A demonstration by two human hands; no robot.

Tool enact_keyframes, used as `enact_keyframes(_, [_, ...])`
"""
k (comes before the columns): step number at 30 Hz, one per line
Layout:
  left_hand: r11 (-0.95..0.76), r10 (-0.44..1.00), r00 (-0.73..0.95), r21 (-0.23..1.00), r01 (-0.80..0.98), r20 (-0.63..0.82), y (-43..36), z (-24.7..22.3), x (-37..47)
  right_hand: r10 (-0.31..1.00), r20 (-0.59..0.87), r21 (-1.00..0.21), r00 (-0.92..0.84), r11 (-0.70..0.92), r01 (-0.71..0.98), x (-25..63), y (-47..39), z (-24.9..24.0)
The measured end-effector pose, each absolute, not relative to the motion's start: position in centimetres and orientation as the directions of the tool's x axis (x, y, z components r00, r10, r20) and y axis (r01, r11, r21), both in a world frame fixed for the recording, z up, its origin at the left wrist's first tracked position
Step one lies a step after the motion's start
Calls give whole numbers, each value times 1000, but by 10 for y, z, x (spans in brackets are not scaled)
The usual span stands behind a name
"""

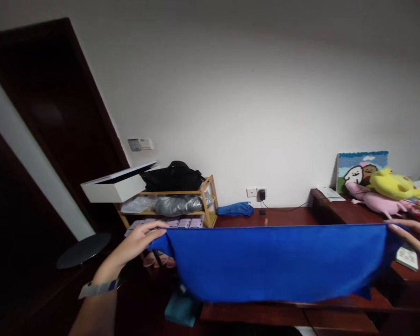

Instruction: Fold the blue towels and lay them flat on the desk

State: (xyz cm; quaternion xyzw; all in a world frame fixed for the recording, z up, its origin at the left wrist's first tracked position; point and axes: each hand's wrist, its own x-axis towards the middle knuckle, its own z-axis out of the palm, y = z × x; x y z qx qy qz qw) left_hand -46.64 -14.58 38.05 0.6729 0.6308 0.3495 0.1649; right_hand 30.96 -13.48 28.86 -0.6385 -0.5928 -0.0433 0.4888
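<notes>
A blue cloth (pixel 276 263) hangs stretched out in front of me, its top edge pulled nearly straight. My left hand (pixel 149 235) pinches its upper left corner between thumb and fingers. At the upper right corner, my right hand (pixel 415 235) grips the cloth the same way, partly cut off by the frame edge. The lower edge hangs loose and slightly blurred above the dark red wooden furniture. What lies straight behind the cloth is hidden.
Behind on the left stands a wooden rack (pixel 210 200) with a black bag (pixel 175 177) and an open white box (pixel 114 189). Another folded blue cloth (pixel 235 209) lies by the wall. Plush toys (pixel 394 184) sit on the raised desk (pixel 331 207). A round black stool (pixel 84 249) stands left.
</notes>
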Motion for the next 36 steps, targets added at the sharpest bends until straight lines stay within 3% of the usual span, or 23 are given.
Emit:
enact_keyframes(3, [-77,989,-23,652,754,143,-107,347,-466,835,480,-700,268,181,691,312,-102,256])
enact_keyframes(7, [-82,996,39,595,799,84,-25,262,-456,907,351,-737,235,112,667,296,-27,194])
enact_keyframes(12, [-23,994,-25,422,906,107,62,143,-423,957,206,-615,206,-38,788,259,69,104])
enact_keyframes(16, [71,976,-131,322,944,171,85,75,-388,949,166,-413,268,-180,893,223,95,42])
enact_keyframes(24, [-62,952,15,147,987,305,14,-43,-387,976,220,-370,0,84,925,188,10,-86])
enact_keyframes(28, [-54,973,28,108,993,229,-36,-67,-395,978,208,-340,-13,85,937,203,-32,-110])
enact_keyframes(36, [-36,998,26,153,988,61,-83,-50,-387,984,164,-374,-72,130,918,235,-70,-109])
